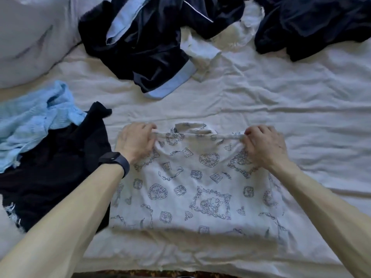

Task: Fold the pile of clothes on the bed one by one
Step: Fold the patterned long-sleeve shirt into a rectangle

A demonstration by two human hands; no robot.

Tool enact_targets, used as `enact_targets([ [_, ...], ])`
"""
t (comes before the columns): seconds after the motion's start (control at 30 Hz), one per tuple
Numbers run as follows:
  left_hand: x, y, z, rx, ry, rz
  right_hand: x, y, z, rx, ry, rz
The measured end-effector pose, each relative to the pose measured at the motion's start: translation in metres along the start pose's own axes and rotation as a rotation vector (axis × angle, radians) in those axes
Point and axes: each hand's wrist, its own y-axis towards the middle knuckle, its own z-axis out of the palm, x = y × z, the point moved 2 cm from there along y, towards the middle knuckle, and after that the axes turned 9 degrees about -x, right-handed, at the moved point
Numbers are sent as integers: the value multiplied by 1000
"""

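White printed top (192,189) (soft, folded rectangle): left hand (136,143), right hand (263,145) pinch far edge.

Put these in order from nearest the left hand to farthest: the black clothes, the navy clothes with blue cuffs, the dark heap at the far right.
1. The black clothes: just left of the left hand, right beside it.
2. The navy clothes with blue cuffs: straight ahead, farther up the bed.
3. The dark heap: far right corner, across the bed.
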Motion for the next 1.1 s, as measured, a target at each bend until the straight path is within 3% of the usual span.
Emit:
enact_targets([
  [0.13, 4, 12, -2, 162, 34, 34, 2, 5, 2, 46, -11, -98],
  [0.47, -3, 1, -24, 97, -22, 89, 25, 5, -2, 205, 4, -172],
  [0.6, -2, 0, -30, -97, -136, 227, 34, 3, -7, 13, 226, -260],
  [0.7, -1, 5, -37, -260, -123, 221, 39, 3, -9, -179, 250, -328],
  [0.83, 9, 16, -25, -117, -10, -13, 41, 16, 0, -130, 120, -98],
  [0.93, 1, 8, -13, -121, -89, -138, 42, 10, 7, -97, -1, 47],
  [1.03, -19, 0, -5, -150, -221, -83, 60, -1, 8, -150, 69, -37],
  [1.1, -33, 7, -1, -134, -264, -3, 79, 2, 12, -97, 89, -141],
])
